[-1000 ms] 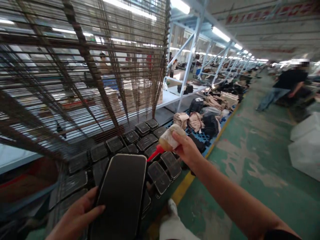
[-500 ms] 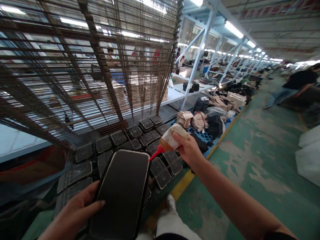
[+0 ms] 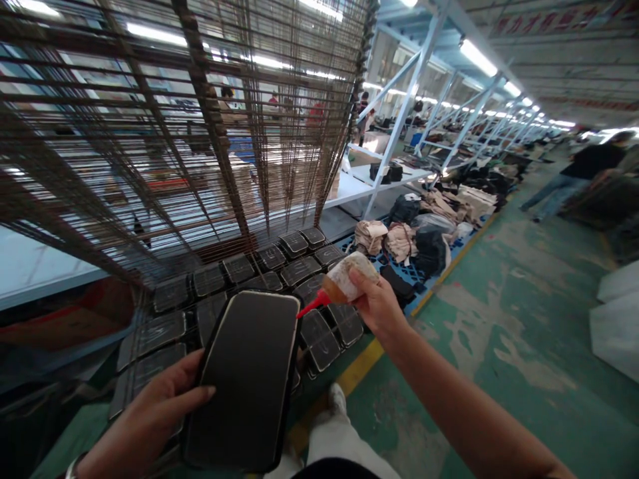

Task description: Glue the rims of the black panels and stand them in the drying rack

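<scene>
A flat black panel (image 3: 244, 386) with rounded corners and a pale line along its edge is gripped at its left side by my left hand (image 3: 170, 399), thumb on top. My right hand (image 3: 374, 299) is wrapped around a stained whitish glue bottle (image 3: 347, 276) with amber liquid near its neck. The bottle lies tilted, and its red nozzle (image 3: 313, 303) points down-left at the panel's upper right edge. Whether the tip touches the edge I cannot tell. Behind the panel, several similar dark panels (image 3: 319, 339) with pale outlines lie in rows.
A brown wire rack (image 3: 214, 133) stands tilted up behind the panels. Bundles of beige and black pieces (image 3: 399, 239) lie on blue pallets at right. A yellow floor line (image 3: 359, 366) runs beside them. A person (image 3: 584, 169) stands in the aisle, and white bulky items (image 3: 619, 313) sit far right.
The panel in my left hand has shifted slightly up in view. The bottle stays in my right hand, its nozzle still by the upper right edge. The person in the aisle has changed posture.
</scene>
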Tool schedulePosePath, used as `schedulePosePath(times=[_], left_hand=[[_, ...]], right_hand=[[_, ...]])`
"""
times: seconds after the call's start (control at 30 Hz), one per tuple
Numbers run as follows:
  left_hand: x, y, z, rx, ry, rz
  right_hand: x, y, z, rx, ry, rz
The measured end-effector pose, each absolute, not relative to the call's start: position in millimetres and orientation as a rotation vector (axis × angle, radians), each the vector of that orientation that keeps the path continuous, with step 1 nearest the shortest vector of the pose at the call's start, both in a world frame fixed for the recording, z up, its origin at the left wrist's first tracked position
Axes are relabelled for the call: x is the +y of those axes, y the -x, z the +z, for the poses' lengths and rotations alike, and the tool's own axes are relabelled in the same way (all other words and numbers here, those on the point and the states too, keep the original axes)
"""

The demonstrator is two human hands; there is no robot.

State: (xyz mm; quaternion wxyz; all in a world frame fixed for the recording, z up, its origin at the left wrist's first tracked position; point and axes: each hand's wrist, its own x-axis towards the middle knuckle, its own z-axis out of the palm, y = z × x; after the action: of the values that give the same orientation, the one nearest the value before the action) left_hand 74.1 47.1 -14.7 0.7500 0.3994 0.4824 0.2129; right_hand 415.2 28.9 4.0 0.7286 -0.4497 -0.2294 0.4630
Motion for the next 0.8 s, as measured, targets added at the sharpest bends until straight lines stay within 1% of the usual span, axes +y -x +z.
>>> schedulePosePath(times=[0.43,0.8], left_hand=[[38.7,-83.3,3.3,1.039,-0.795,0.499],[40.9,-86.6,6.3,1.044,-0.740,0.500]], right_hand=[[-3.7,-393.4,-1.3,-0.510,0.999,1.075],[-26.1,-373.8,3.5,-0.559,1.027,1.111]])
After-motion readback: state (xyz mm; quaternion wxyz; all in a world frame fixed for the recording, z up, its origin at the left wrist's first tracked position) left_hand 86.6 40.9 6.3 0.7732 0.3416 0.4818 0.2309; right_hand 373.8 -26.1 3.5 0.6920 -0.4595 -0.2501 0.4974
